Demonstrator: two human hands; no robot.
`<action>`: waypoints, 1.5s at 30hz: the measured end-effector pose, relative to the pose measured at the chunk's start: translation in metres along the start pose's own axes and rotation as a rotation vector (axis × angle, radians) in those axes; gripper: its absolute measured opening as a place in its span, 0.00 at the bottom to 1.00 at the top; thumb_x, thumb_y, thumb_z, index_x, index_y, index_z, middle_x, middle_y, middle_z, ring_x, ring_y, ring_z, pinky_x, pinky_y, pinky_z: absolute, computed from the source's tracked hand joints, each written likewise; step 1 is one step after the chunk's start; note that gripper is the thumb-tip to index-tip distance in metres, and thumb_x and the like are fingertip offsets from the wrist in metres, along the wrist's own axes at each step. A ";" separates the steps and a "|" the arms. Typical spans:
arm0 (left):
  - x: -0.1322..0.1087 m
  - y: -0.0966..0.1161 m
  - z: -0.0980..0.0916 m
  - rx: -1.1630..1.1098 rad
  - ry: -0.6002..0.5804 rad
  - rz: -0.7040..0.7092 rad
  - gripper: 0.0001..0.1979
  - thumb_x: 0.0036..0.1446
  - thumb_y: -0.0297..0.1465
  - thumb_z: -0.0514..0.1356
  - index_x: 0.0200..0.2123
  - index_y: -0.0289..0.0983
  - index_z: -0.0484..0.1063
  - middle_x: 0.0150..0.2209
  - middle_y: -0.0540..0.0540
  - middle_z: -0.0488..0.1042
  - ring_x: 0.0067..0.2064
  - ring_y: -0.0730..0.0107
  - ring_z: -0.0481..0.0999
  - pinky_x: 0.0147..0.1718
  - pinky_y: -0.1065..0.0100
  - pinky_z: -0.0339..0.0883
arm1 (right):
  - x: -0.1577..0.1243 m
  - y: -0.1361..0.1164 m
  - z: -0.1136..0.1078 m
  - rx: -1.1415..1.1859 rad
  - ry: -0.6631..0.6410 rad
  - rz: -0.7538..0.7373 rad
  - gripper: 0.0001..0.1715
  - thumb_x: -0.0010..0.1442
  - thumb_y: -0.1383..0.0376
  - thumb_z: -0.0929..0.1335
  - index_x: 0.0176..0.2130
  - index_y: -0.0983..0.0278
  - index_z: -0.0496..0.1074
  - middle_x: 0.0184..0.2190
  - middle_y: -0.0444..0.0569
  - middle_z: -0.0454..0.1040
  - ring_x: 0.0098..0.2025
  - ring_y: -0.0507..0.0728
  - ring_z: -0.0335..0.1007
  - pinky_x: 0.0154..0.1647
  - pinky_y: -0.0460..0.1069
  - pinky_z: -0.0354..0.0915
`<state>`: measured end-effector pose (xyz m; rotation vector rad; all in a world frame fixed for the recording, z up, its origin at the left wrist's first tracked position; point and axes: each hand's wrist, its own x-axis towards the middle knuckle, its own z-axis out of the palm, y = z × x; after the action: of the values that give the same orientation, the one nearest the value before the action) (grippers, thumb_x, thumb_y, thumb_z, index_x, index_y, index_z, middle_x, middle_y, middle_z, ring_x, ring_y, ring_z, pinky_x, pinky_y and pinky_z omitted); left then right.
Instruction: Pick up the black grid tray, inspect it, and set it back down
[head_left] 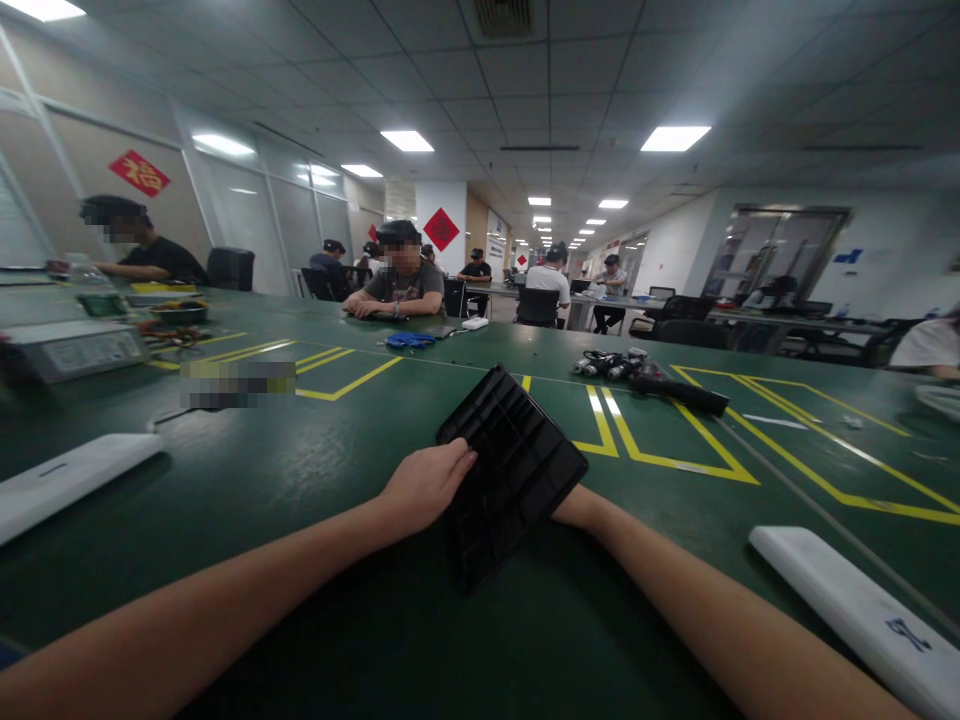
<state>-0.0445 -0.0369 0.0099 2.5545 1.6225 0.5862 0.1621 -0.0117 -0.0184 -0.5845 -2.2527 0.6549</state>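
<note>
A black rectangular tray (517, 460) with a thin rim and grid-like lines across its glossy face is held up, tilted, above the green table. My left hand (427, 483) is closed on its left edge, with the thumb and fingertips at the face. Behind the lower right edge of the tray goes my right hand (576, 505); only the wrist and a bit of the hand show, and its fingers are hidden.
White flat devices lie at left (79, 480) and right (862, 610). Yellow tape (697, 455) marks the green table (337, 560). Beyond are a bundle of black cables (611, 365), a black rod-like thing (686, 393) and a blue item (410, 341). A person (401, 275) sits opposite.
</note>
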 end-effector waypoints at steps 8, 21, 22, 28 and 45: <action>0.000 0.001 -0.001 0.012 0.013 0.018 0.15 0.60 0.37 0.41 0.30 0.37 0.61 0.27 0.48 0.68 0.29 0.68 0.67 0.27 0.68 0.56 | 0.000 0.002 -0.001 -0.076 -0.010 -0.072 0.26 0.58 0.55 0.58 0.51 0.64 0.64 0.53 0.55 0.65 0.55 0.61 0.58 0.58 0.59 0.52; 0.010 -0.008 -0.011 -0.729 0.036 -0.101 0.03 0.49 0.29 0.53 0.29 0.37 0.61 0.24 0.51 0.63 0.24 0.74 0.65 0.23 0.70 0.60 | 0.003 -0.008 -0.003 -0.075 -0.020 -0.079 0.25 0.59 0.58 0.59 0.54 0.62 0.61 0.54 0.53 0.64 0.55 0.58 0.58 0.58 0.57 0.52; 0.013 -0.009 -0.011 -0.929 0.020 -0.220 0.03 0.48 0.28 0.52 0.29 0.37 0.60 0.24 0.51 0.63 0.23 0.74 0.65 0.22 0.71 0.60 | 0.005 -0.011 -0.004 -0.065 -0.030 -0.091 0.25 0.59 0.58 0.59 0.55 0.62 0.60 0.54 0.53 0.63 0.56 0.57 0.58 0.59 0.57 0.52; 0.020 -0.014 -0.007 -1.326 -0.096 -0.510 0.05 0.47 0.31 0.54 0.26 0.35 0.60 0.23 0.52 0.62 0.22 0.79 0.62 0.18 0.76 0.53 | 0.005 -0.011 -0.004 -0.018 -0.041 -0.079 0.28 0.59 0.56 0.58 0.57 0.61 0.56 0.58 0.52 0.58 0.59 0.57 0.52 0.61 0.57 0.47; 0.058 -0.015 0.002 -0.255 0.080 0.016 0.13 0.43 0.40 0.56 0.25 0.35 0.64 0.23 0.52 0.62 0.25 0.73 0.61 0.23 0.71 0.53 | 0.016 -0.003 -0.008 0.026 0.088 -0.039 0.25 0.56 0.58 0.63 0.53 0.62 0.62 0.55 0.52 0.63 0.57 0.59 0.56 0.58 0.57 0.52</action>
<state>-0.0350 0.0215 0.0212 2.3888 1.4444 0.8467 0.1571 -0.0028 -0.0037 -0.5452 -2.1646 0.6267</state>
